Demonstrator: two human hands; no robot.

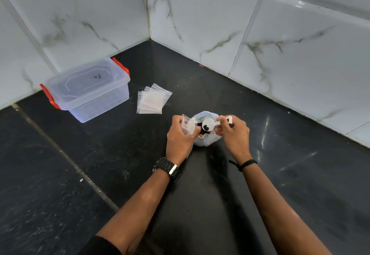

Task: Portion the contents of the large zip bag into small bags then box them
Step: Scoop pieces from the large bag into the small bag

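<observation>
Both hands are working over the large zip bag [206, 134], which sits open-mouthed on the dark tabletop [280, 174], near the middle of the scene. The left hand [181, 134] has its grip clamped on a small bag [188, 125], fingers and thumb pinching the clear plastic and holding it at the left edge of the big bag's mouth. The right hand [233, 132] has its grip closed around the handle of a white scoop [209, 123], whose round bowl hangs right over the opening with a few dark pieces sitting in it. Inside the large bag there are dark contents, with a bit of something yellowish at the near side; what they are exactly is hard to tell.

Further away and to the left, a fanned stack of empty small bags [152, 99] lies flat on the tabletop, well apart from the hands. Further left again, against the wall, stands the clear plastic box [90, 90] with red latches [49, 96], its lid on, some dark writing on top.

A black watch [167, 168] is on the left wrist, a thin black band [247, 163] on the right. Marbled white wall tiles [260, 34] meet in the far corner.
</observation>
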